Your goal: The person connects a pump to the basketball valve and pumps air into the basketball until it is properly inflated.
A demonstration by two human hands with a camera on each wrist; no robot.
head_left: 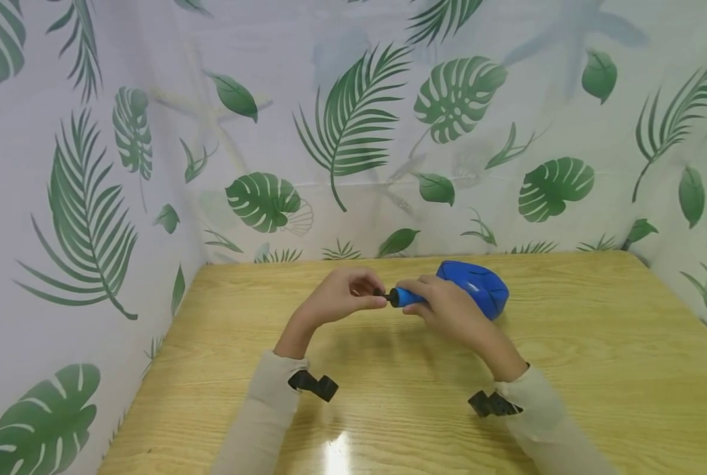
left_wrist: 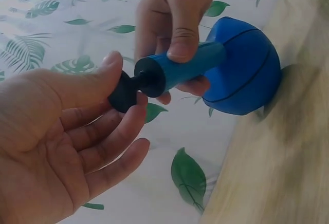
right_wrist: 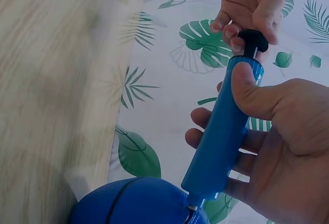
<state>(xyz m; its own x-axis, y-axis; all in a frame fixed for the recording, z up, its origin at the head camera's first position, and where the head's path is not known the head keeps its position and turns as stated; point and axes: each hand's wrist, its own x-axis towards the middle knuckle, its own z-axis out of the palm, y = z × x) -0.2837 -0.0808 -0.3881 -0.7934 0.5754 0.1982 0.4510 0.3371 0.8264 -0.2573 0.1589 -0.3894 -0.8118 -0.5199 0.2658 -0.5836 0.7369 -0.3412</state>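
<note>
A blue hand pump (right_wrist: 216,136) with a black handle (left_wrist: 123,91) runs between my two hands. My right hand (head_left: 451,309) grips the pump's barrel, thumb on one side and fingers round the other. The thumb and fingers of my left hand (head_left: 344,297) pinch the black handle, and a short length of rod shows between handle and barrel. At the pump's far end is a blue ball (head_left: 478,289) with black lines, partly deflated and creased on top. The pump's tip meets the ball in the right wrist view; the exact joint is small. The ball rests on the table.
The wooden table (head_left: 389,409) reaches back to a white curtain (head_left: 365,198) printed with green leaves, which also stands along the left and right sides. Black wrist-camera mounts (head_left: 314,384) stick out from both sleeves above the tabletop.
</note>
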